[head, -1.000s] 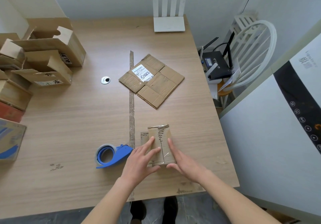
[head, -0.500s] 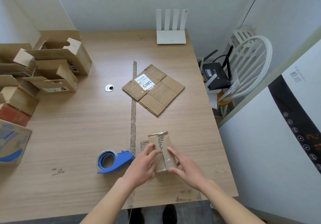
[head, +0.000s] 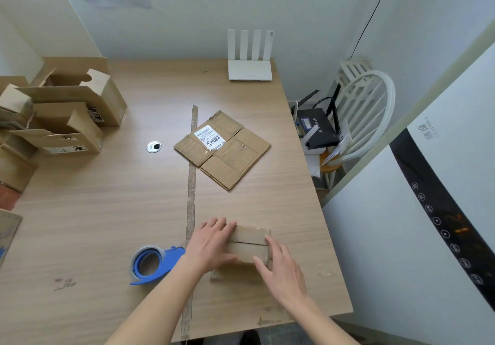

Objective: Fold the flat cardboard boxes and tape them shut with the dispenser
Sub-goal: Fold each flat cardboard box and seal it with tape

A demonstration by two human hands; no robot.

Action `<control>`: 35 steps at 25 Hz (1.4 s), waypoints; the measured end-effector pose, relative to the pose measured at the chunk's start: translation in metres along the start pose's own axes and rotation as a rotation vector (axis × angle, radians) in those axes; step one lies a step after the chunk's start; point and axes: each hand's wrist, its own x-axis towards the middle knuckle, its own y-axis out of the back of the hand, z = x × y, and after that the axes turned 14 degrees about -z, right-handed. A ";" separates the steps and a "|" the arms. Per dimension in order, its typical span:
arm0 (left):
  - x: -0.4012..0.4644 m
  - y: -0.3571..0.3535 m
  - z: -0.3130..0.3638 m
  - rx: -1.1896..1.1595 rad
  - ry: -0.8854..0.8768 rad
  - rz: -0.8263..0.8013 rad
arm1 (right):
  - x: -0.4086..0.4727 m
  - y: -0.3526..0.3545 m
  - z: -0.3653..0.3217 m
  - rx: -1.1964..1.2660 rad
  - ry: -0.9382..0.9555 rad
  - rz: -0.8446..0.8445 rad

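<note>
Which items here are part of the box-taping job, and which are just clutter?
In the job:
- small cardboard box, held between left hand and right hand
- blue tape dispenser, beside the left hand
- flat cardboard box, mid-table, still unfolded

Lying about:
- white router at the far edge
- open boxes stacked on the left
- black router on the white chair
- round metal disc

Two bare forearms, sleeveless in view, hands (head: 211, 245) without rings, watch or gloves
</note>
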 end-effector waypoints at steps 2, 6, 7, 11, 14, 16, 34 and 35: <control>-0.007 -0.007 0.008 -0.071 0.150 0.032 | 0.004 -0.006 0.003 0.098 0.023 -0.079; -0.020 -0.029 0.009 -0.497 0.246 0.026 | 0.034 0.001 -0.008 0.165 -0.054 0.073; -0.023 -0.032 0.008 -0.520 0.253 0.053 | 0.041 0.000 -0.015 0.201 -0.078 0.097; -0.025 -0.033 0.010 -0.706 0.300 0.195 | 0.047 -0.019 -0.036 0.277 0.136 -0.146; -0.028 -0.034 0.002 -0.768 0.228 0.164 | 0.050 -0.022 -0.034 0.205 0.158 -0.174; -0.036 -0.036 -0.008 -0.656 0.281 0.293 | 0.048 -0.023 -0.035 0.185 0.156 -0.164; -0.110 0.008 -0.069 -0.559 0.209 0.150 | 0.045 0.011 -0.118 0.476 0.313 -0.507; -0.115 0.020 -0.069 -0.549 0.184 0.165 | 0.047 0.015 -0.126 0.542 0.291 -0.560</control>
